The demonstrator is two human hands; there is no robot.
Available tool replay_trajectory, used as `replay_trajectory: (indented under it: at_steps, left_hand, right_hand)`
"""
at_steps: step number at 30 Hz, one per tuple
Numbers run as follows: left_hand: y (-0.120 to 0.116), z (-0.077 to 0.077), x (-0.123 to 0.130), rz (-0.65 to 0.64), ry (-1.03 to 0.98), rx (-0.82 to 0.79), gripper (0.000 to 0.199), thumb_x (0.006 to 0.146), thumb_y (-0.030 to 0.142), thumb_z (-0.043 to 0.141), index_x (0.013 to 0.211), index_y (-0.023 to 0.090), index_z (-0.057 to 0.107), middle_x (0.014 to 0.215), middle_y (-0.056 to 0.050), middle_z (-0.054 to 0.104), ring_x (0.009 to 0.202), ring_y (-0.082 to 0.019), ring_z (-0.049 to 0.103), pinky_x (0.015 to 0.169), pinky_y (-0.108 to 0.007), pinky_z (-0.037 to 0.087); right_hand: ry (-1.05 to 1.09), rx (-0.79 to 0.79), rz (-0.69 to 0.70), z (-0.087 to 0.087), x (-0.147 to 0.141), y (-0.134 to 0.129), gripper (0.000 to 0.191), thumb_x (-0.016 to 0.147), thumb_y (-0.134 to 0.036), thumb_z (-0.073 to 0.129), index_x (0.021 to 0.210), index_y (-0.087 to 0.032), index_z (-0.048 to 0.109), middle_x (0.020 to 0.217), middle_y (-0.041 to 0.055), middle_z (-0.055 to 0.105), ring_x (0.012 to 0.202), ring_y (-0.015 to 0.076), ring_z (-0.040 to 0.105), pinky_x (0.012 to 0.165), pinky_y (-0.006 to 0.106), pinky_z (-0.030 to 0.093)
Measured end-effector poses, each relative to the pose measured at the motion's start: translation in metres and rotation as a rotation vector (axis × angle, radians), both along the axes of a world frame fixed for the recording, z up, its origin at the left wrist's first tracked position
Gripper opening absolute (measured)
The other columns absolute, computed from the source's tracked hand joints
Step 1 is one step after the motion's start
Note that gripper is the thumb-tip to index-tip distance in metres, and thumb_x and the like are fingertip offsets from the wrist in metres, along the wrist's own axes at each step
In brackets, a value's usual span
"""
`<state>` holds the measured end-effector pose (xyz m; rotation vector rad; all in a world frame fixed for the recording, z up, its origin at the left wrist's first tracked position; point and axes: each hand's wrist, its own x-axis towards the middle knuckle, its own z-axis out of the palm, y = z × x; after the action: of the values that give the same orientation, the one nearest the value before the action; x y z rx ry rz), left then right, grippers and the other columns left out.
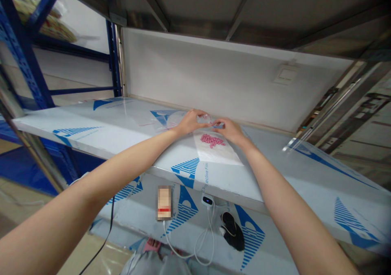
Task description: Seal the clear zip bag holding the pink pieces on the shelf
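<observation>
At the back of the shelf, my left hand (192,121) curls its thumb and fingers round a small clear plastic piece (206,118), whose exact kind is too small to tell. My right hand (229,130) is close beside it with thumb and fingertips pinched together. What sits in that pinch is hard to make out. Just below both hands, a white sheet (224,155) lies flat with a cluster of small pink pellets (211,140) on it. Thin clear plastic bags (163,122) rest to the left of my left hand.
The film-covered metal shelf (122,122) meets a white wall (195,73) behind. An upper shelf (207,10) hangs overhead. On a lower ledge are a phone (165,202) with a white cable, a small charging device (208,201) and a black object (232,231). Blue racking (23,43) stands left.
</observation>
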<state>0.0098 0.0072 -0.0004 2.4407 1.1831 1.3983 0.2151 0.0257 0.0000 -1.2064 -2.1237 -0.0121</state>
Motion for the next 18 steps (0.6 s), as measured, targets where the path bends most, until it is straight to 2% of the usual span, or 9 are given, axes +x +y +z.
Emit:
replay_trajectory:
  at_steps: [3,6,14,16,18]
  left_hand:
    - [0.0,0.0,-0.001,-0.02,0.006,0.007,0.028,0.078,0.034,0.076,0.1,0.018,0.072,0.106,-0.008,0.073,0.101,-0.022,0.066,0.097,-0.036,0.048]
    - [0.0,0.0,-0.001,-0.016,0.019,0.012,0.031,0.077,0.036,0.076,0.102,0.017,0.071,0.107,-0.008,0.073,0.101,-0.022,0.066,0.095,-0.035,0.048]
    - [0.003,-0.002,-0.001,0.009,0.012,-0.012,0.033,0.078,0.035,0.076,0.105,0.018,0.071,0.105,-0.008,0.073,0.099,-0.021,0.065,0.089,-0.033,0.05]
    - [0.003,-0.002,-0.002,0.01,0.016,-0.012,0.032,0.078,0.036,0.076,0.104,0.018,0.071,0.104,-0.007,0.073,0.099,-0.021,0.066,0.09,-0.033,0.049]
    - [0.002,-0.001,-0.002,0.02,0.019,-0.012,0.031,0.078,0.036,0.076,0.104,0.019,0.071,0.105,-0.007,0.073,0.1,-0.022,0.065,0.091,-0.034,0.049]
  right_hand:
    - [-0.184,-0.074,-0.02,-0.003,-0.004,-0.005,0.004,0.075,-0.025,0.075,0.077,-0.028,0.077,0.09,0.0025,0.073,0.077,0.0223,0.062,0.076,0.036,0.042]
    - [-0.206,-0.104,-0.047,-0.003,-0.007,-0.008,0.007,0.077,-0.028,0.074,0.072,-0.03,0.076,0.081,0.0016,0.073,0.072,0.022,0.062,0.076,0.038,0.041]
    - [-0.132,-0.171,-0.069,-0.005,-0.005,-0.001,0.004,0.073,-0.031,0.077,0.069,-0.029,0.075,0.076,0.0026,0.072,0.068,0.0211,0.061,0.071,0.037,0.044]
    - [-0.048,-0.214,-0.026,-0.004,-0.001,0.002,0.005,0.072,-0.031,0.077,0.071,-0.027,0.075,0.077,0.0032,0.072,0.069,0.0212,0.061,0.071,0.037,0.045]
    - [0.112,-0.258,0.073,0.0,0.002,0.005,0.007,0.073,-0.03,0.074,0.073,-0.023,0.074,0.08,0.0044,0.073,0.071,0.0207,0.062,0.072,0.035,0.046]
